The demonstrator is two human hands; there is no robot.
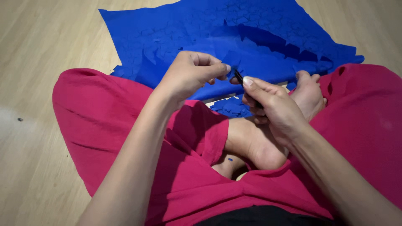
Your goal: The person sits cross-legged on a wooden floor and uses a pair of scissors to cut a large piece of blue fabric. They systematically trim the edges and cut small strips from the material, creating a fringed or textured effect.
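Floor [37,54]: pale wood, with one dark speck [19,119] at far left. One blue sheet [217,37], cut into many small pieces, uncounted. Left hand [190,73]: fingers pinched shut on a small blue scrap, barely visible. Right hand [274,106]: closed around one thin dark tool [238,76], tip meeting the left fingertips. Red trousers [125,125] below, with two bare feet.
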